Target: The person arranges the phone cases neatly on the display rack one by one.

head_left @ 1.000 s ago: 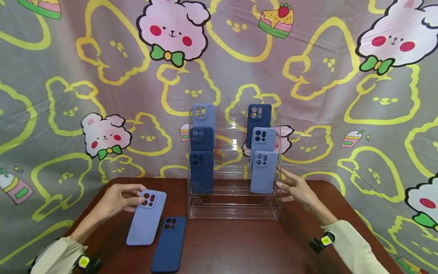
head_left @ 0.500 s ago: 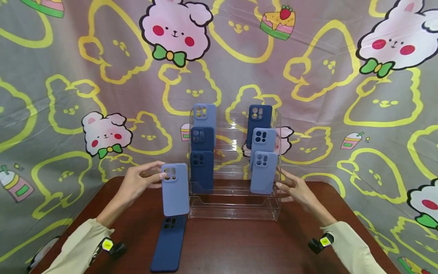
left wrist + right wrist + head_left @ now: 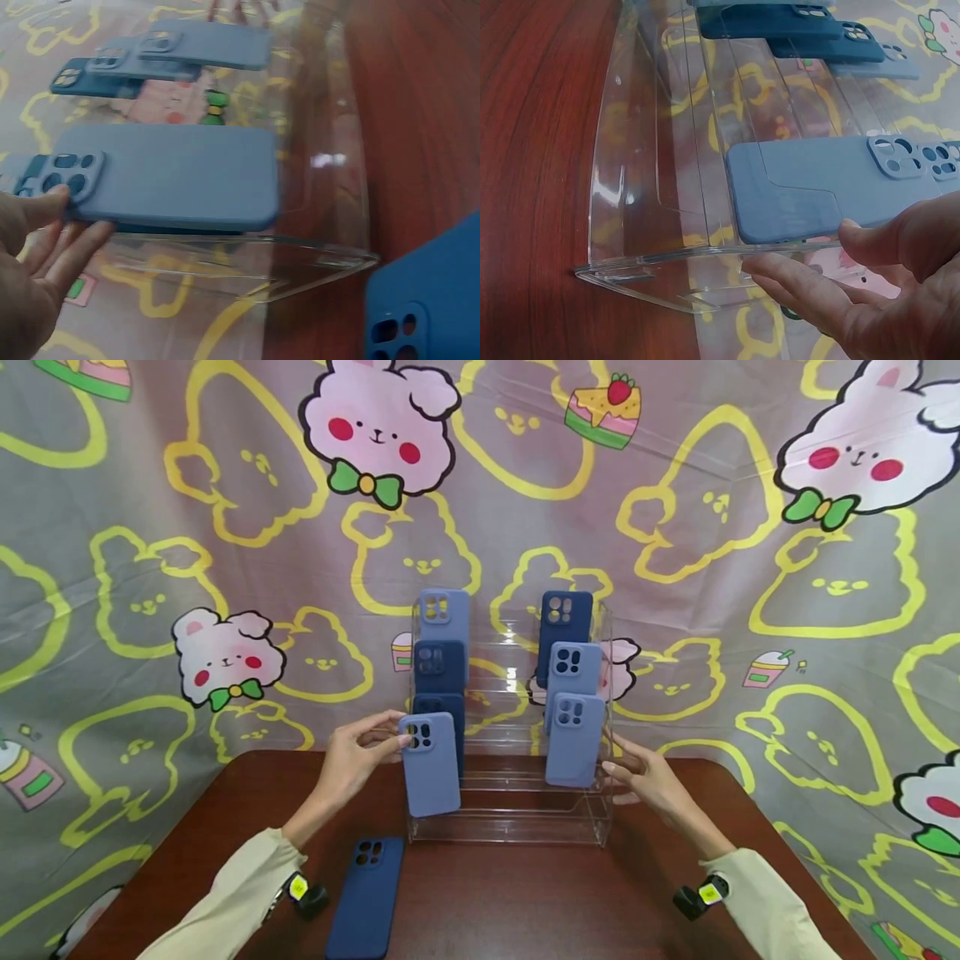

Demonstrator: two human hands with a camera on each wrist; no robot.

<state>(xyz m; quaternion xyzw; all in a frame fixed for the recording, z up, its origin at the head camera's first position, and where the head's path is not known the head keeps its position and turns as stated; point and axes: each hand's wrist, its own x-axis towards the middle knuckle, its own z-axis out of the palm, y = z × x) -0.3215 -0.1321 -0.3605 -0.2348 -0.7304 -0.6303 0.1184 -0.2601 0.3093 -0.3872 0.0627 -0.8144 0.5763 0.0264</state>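
My left hand [image 3: 358, 758] pinches a light blue phone case [image 3: 433, 772] by its camera end, thumb at the cutouts. The case hangs nearly upright before the left side of a clear tiered display stand [image 3: 510, 837]. It partly hides a dark blue case standing behind it. In the left wrist view the held case [image 3: 187, 176] lies across the picture, fingers under its edge. My right hand [image 3: 651, 778] holds the stand's right side edge, thumb on the near side, close to a light blue case [image 3: 795, 191] in the rack. A dark blue phone case [image 3: 365, 897] lies on the table.
Higher on the stand's left are a dark blue case [image 3: 439, 667] and a light blue case [image 3: 445, 610]. On the right, a light blue case [image 3: 576, 668] and a dark blue case [image 3: 566, 618] stand behind. A patterned cloth [image 3: 675, 568] hangs behind the brown table [image 3: 525, 902].
My left hand has lifted the light blue case from the table area and carried it right and up to the stand's front left. My right hand has stayed at the stand's side.
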